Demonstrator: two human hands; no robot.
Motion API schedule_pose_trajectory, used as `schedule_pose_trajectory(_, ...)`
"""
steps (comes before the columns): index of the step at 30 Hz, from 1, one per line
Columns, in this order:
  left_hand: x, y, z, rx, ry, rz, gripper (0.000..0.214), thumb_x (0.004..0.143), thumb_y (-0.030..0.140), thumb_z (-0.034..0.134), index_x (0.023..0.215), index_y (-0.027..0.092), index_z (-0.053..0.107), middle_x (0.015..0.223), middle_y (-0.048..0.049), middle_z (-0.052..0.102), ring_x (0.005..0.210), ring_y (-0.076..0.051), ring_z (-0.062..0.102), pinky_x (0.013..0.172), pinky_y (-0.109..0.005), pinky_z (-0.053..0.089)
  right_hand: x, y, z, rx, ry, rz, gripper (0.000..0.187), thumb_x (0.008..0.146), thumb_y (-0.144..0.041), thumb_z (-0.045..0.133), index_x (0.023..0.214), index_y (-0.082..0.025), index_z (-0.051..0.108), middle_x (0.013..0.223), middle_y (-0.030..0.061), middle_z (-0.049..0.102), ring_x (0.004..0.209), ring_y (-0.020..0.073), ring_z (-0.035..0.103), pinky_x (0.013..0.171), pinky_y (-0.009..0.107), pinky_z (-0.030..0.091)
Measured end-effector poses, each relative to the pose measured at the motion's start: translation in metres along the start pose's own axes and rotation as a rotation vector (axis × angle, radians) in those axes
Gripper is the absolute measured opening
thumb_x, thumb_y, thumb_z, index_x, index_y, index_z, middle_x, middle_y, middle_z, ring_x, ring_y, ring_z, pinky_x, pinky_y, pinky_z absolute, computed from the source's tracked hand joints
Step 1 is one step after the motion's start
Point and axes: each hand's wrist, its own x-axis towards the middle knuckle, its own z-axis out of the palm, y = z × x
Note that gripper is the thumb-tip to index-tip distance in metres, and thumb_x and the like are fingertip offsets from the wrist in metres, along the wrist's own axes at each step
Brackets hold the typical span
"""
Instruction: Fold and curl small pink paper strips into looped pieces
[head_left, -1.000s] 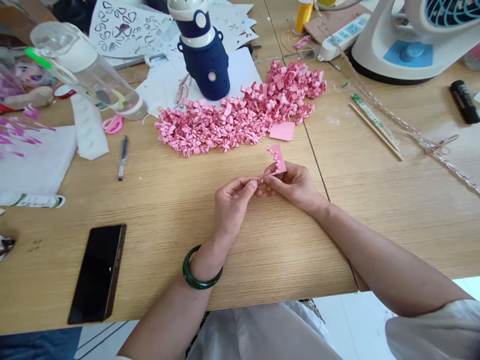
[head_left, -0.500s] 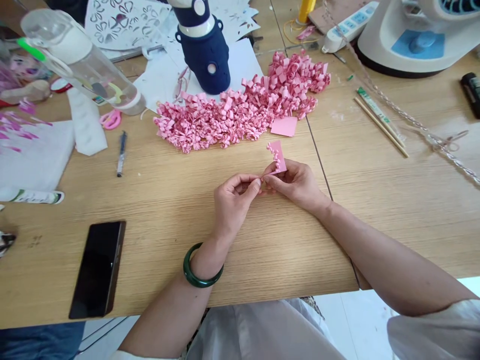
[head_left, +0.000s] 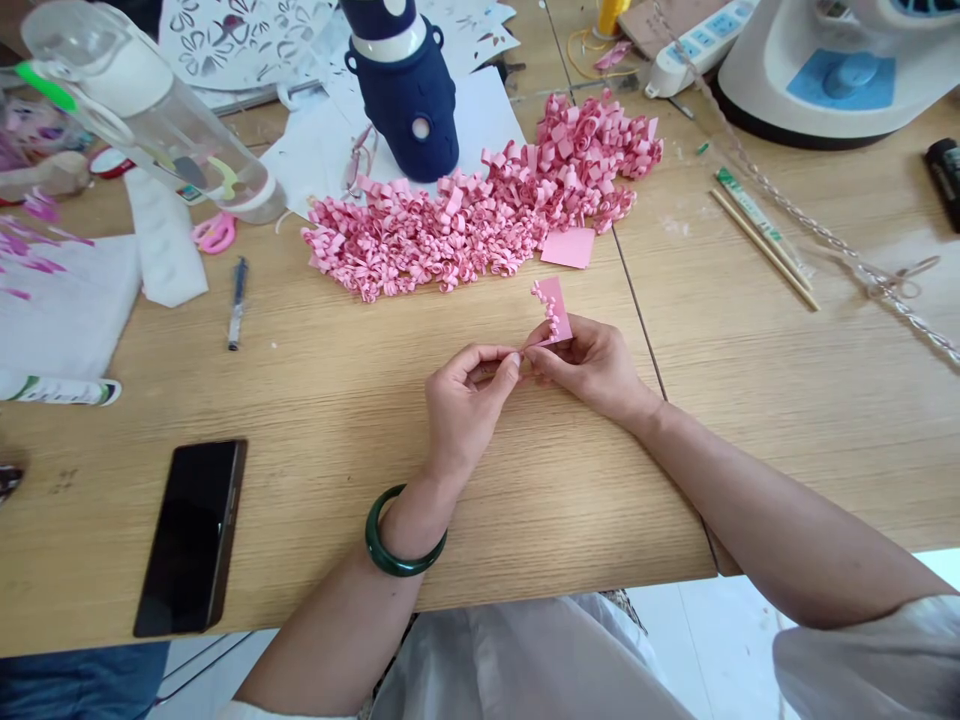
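Observation:
Between the thumb and fingers of my right hand (head_left: 592,370) is a small pink paper piece (head_left: 555,308), its left edge lined with tiny curls. My left hand (head_left: 469,400) is closed in a pinch at the paper's lower end, the fingertips of both hands meeting there; the exact bit it grips is small and partly hidden. A green bangle (head_left: 381,548) circles my left wrist. Just beyond the hands lies a flat pink paper square (head_left: 568,248), against a long heap of curled pink paper strips (head_left: 450,230).
A dark blue bottle (head_left: 409,110) stands behind the heap. On the left are a clear bottle (head_left: 202,150), pink scissors (head_left: 215,233), a pen (head_left: 237,303) and a phone (head_left: 191,538). Wooden sticks (head_left: 765,250), a braided cord (head_left: 825,235), a power strip (head_left: 697,48) and a fan base (head_left: 832,85) lie to the right.
The view has shifted slightly, so objects on the table's left sit a little further left and higher. Both hands keep nearly the same pinch on the pink paper.

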Motion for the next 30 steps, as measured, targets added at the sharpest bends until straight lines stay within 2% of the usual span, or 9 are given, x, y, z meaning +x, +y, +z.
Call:
schedule_pose_trajectory(8, 0.0, 0.002, 0.001, 0.019, 0.026, 0.021, 0.012, 0.082, 0.029, 0.078, 0.082, 0.017, 0.077, 0.081, -0.002, 0.079, 0.071, -0.013, 0.074, 0.072, -0.024, 0.062, -0.001, 0.001, 0.0, -0.001, -0.006, -0.038, 0.035, 0.083, -0.049, 0.081, 0.082, -0.018, 0.066, 0.069, -0.0005, 0.066, 0.062, 0.0122, 0.065, 0.062, 0.026, 0.059)
schedule_pose_trajectory(13, -0.001, 0.004, 0.003, 0.055, 0.08, 0.057, 0.01, 0.081, 0.027, 0.077, 0.08, 0.017, 0.076, 0.08, -0.0019, 0.078, 0.071, -0.013, 0.074, 0.071, -0.024, 0.062, -0.002, 0.006, 0.001, -0.029, -0.015, -0.124, 0.035, 0.085, -0.051, 0.08, 0.082, -0.018, 0.069, 0.075, 0.0014, 0.07, 0.067, 0.0127, 0.066, 0.065, 0.026, 0.059)
schedule_pose_trajectory(16, -0.002, 0.004, 0.005, 0.091, 0.115, 0.094, 0.01, 0.081, 0.026, 0.077, 0.078, 0.017, 0.075, 0.079, -0.0014, 0.077, 0.072, -0.013, 0.073, 0.071, -0.024, 0.062, -0.004, 0.008, 0.001, -0.109, 0.025, -0.165, 0.034, 0.086, -0.05, 0.079, 0.081, -0.018, 0.07, 0.078, 0.0023, 0.07, 0.071, 0.0144, 0.067, 0.066, 0.027, 0.058)
schedule_pose_trajectory(21, -0.003, 0.004, 0.012, 0.08, 0.158, 0.111, 0.007, 0.082, 0.023, 0.075, 0.077, 0.018, 0.075, 0.078, -0.0009, 0.077, 0.071, -0.013, 0.072, 0.069, -0.023, 0.06, -0.004, 0.008, 0.001, -0.276, 0.075, -0.241, 0.02, 0.089, -0.037, 0.076, 0.085, -0.018, 0.069, 0.081, 0.0029, 0.072, 0.072, 0.0141, 0.065, 0.065, 0.026, 0.055)
schedule_pose_trajectory(24, -0.004, 0.004, 0.013, 0.082, 0.154, 0.122, 0.008, 0.084, 0.024, 0.074, 0.079, 0.018, 0.077, 0.08, -0.0017, 0.077, 0.072, -0.013, 0.072, 0.068, -0.023, 0.059, -0.004, 0.009, 0.002, -0.267, 0.076, -0.26, 0.011, 0.088, -0.027, 0.075, 0.087, -0.017, 0.069, 0.082, 0.002, 0.072, 0.07, 0.0121, 0.063, 0.062, 0.024, 0.052)
schedule_pose_trajectory(30, -0.008, 0.002, 0.012, 0.112, 0.105, 0.201, 0.011, 0.089, 0.023, 0.07, 0.088, 0.018, 0.079, 0.091, -0.0046, 0.078, 0.085, -0.014, 0.074, 0.075, -0.022, 0.06, -0.002, 0.01, 0.003, -0.231, 0.096, -0.221, 0.011, 0.088, -0.026, 0.072, 0.084, -0.017, 0.066, 0.075, 0.0001, 0.067, 0.064, 0.0104, 0.057, 0.058, 0.023, 0.045)
